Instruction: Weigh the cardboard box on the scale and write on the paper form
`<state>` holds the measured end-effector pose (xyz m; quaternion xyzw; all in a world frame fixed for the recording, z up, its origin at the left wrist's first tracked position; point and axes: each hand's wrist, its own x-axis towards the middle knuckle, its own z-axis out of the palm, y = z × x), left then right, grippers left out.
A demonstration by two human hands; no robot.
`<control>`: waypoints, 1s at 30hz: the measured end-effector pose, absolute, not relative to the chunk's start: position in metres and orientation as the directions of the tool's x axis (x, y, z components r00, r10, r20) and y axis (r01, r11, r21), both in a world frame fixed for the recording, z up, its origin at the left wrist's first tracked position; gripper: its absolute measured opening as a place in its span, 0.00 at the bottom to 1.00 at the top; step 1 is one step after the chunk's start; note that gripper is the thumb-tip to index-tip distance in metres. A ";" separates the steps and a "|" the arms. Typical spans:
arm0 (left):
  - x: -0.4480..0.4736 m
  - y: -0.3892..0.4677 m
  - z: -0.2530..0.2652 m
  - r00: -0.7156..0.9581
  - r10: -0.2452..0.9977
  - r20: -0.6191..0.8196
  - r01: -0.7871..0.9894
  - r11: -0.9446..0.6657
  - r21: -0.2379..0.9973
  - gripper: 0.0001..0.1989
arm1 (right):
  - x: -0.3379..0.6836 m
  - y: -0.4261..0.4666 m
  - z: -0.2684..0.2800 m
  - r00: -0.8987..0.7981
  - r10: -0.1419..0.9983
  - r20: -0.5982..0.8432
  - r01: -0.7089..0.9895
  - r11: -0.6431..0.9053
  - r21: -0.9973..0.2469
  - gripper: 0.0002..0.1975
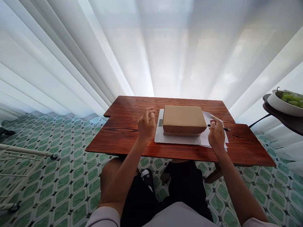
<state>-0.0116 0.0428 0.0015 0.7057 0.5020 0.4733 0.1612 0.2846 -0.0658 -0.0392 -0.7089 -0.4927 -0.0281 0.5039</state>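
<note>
A brown cardboard box [184,117] rests on a flat white scale [159,138], whose small grey display shows at its left side. Just left of the scale, my left hand [146,123] is raised over the table with its fingers partly curled and apart, holding nothing. On the other side of the box hovers my right hand [216,134], also empty, its fingers loosely apart. Beneath it lie printed paper sheets [205,138], partly tucked behind the box. A dark pen [226,129] lies across the sheets, its middle hidden by my right hand.
The red-brown wooden table [118,134] has a stepped outline. At the right, a white bowl [284,105] of green grapes stands on a dark stand. A white metal rack [26,151] is at the lower left. White curtains [165,47] hang behind the table.
</note>
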 end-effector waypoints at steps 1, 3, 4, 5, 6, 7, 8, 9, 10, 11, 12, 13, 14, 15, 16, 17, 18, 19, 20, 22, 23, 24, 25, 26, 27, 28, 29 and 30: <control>-0.015 0.042 0.008 0.034 0.817 0.576 0.560 -0.493 0.666 0.17 | 0.283 -0.067 -0.034 0.510 0.611 0.605 0.761 0.008 -0.649 0.24; -0.021 0.037 0.021 0.034 0.697 0.716 0.573 -0.601 0.558 0.15 | 0.276 -0.070 -0.024 0.455 0.525 0.719 0.821 0.064 -0.567 0.19; -0.022 0.034 0.028 0.052 0.628 0.777 0.576 -0.654 0.491 0.14 | 0.271 -0.071 -0.019 0.396 0.515 0.760 0.845 0.118 -0.521 0.17; -0.023 0.029 0.035 0.074 0.544 0.836 0.569 -0.711 0.412 0.13 | 0.265 -0.073 -0.013 0.316 0.522 0.792 0.861 0.193 -0.471 0.15; -0.023 0.025 0.041 0.106 0.442 0.891 0.550 -0.772 0.318 0.12 | 0.258 -0.074 -0.009 0.220 0.539 0.813 0.861 0.285 -0.422 0.13; -0.022 0.019 0.046 0.154 0.325 0.933 0.515 -0.832 0.205 0.12 | 0.250 -0.075 -0.004 0.110 0.556 0.824 0.842 0.387 -0.374 0.12; -0.019 0.012 0.051 0.207 0.207 0.956 0.470 -0.878 0.088 0.12 | 0.242 -0.076 0.000 -0.002 0.568 0.823 0.808 0.486 -0.334 0.11; -0.016 0.005 0.054 0.252 0.089 0.964 0.414 -0.910 -0.024 0.12 | 0.233 -0.076 0.003 -0.113 0.573 0.812 0.762 0.574 -0.300 0.10; -0.012 -0.003 0.056 0.290 -0.013 0.957 0.358 -0.926 -0.121 0.12 | 0.225 -0.076 0.005 -0.219 0.563 0.797 0.708 0.654 -0.267 0.09; -0.008 -0.012 0.056 0.327 -0.095 0.940 0.307 -0.930 -0.201 0.10 | 0.216 -0.076 0.007 -0.319 0.546 0.775 0.656 0.717 -0.235 0.09; -0.003 -0.022 0.055 0.372 -0.171 0.912 0.244 -0.930 -0.274 0.06 | 0.206 -0.075 0.007 -0.411 0.523 0.747 0.610 0.767 -0.202 0.10; 0.002 -0.031 0.051 0.393 -0.228 0.891 0.185 -0.930 -0.319 0.05 | 0.197 -0.074 0.006 -0.493 0.496 0.715 0.562 0.809 -0.174 0.11; 0.007 -0.041 0.045 0.419 -0.300 0.857 0.099 -0.923 -0.371 0.05 | 0.188 -0.072 0.003 -0.562 0.469 0.681 0.518 0.842 -0.152 0.13; 0.011 -0.050 0.038 0.415 -0.420 0.807 -0.005 -0.888 -0.459 0.05 | 0.179 -0.070 -0.001 -0.623 0.442 0.646 0.473 0.870 -0.138 0.15; 0.015 -0.059 0.030 0.398 -0.518 0.757 -0.099 -0.845 -0.526 0.07 | 0.171 -0.069 -0.006 -0.676 0.411 0.612 0.423 0.896 -0.135 0.16; 0.017 -0.068 0.020 0.422 -0.570 0.705 -0.167 -0.814 -0.557 0.09 | 0.163 -0.068 -0.012 -0.721 0.380 0.579 0.371 0.918 -0.140 0.17; 0.019 -0.075 0.009 0.512 -0.584 0.630 -0.216 -0.797 -0.563 0.10 | 0.157 -0.067 -0.019 -0.762 0.346 0.547 0.312 0.937 -0.157 0.18; 0.019 -0.082 -0.002 0.507 -0.607 0.612 -0.244 -0.782 -0.573 0.11 | 0.151 -0.066 -0.025 -0.788 0.317 0.528 0.257 0.948 -0.186 0.19; 0.019 -0.089 -0.013 0.485 -0.596 0.640 -0.215 -0.790 -0.574 0.12 | 0.147 -0.066 -0.032 -0.802 0.303 0.515 0.209 0.950 -0.233 0.19; 0.017 -0.100 -0.035 0.501 -0.631 0.592 -0.239 -0.758 -0.607 0.13 | 0.141 -0.066 -0.042 -0.812 0.337 0.476 0.147 0.908 -0.393 0.19; 0.015 -0.104 -0.046 0.545 -0.646 0.535 -0.239 -0.731 -0.639 0.17 | 0.138 -0.066 -0.047 -0.810 0.379 0.448 0.130 0.860 -0.494 0.18; 0.014 -0.109 -0.057 0.574 -0.669 0.473 -0.247 -0.692 -0.679 0.21 | 0.136 -0.067 -0.051 -0.804 0.428 0.413 0.117 0.795 -0.595 0.18; 0.012 -0.113 -0.067 0.633 -0.665 0.396 -0.249 -0.659 -0.709 0.24 | 0.133 -0.068 -0.054 -0.790 0.478 0.384 0.102 0.720 -0.687 0.19; 0.011 -0.116 -0.077 0.638 -0.679 0.364 -0.253 -0.631 -0.733 0.26 | 0.130 -0.068 -0.056 -0.773 0.522 0.362 0.078 0.644 -0.761 0.20; 0.011 -0.119 -0.087 0.669 -0.657 0.347 -0.207 -0.614 -0.762 0.27 | 0.127 -0.068 -0.058 -0.756 0.555 0.346 0.046 0.574 -0.818 0.21; 0.011 -0.121 -0.097 0.728 -0.589 0.350 -0.108 -0.603 -0.790 0.28 | 0.123 -0.068 -0.060 -0.743 0.580 0.334 0.011 0.509 -0.861 0.22; 0.012 -0.123 -0.107 0.813 -0.450 0.371 0.049 -0.581 -0.812 0.29 | 0.119 -0.068 -0.062 -0.733 0.602 0.318 -0.020 0.448 -0.894 0.24; 0.014 -0.124 -0.117 0.894 -0.211 0.396 0.242 -0.517 -0.821 0.30 | 0.115 -0.068 -0.063 -0.723 0.624 0.296 -0.044 0.386 -0.921 0.25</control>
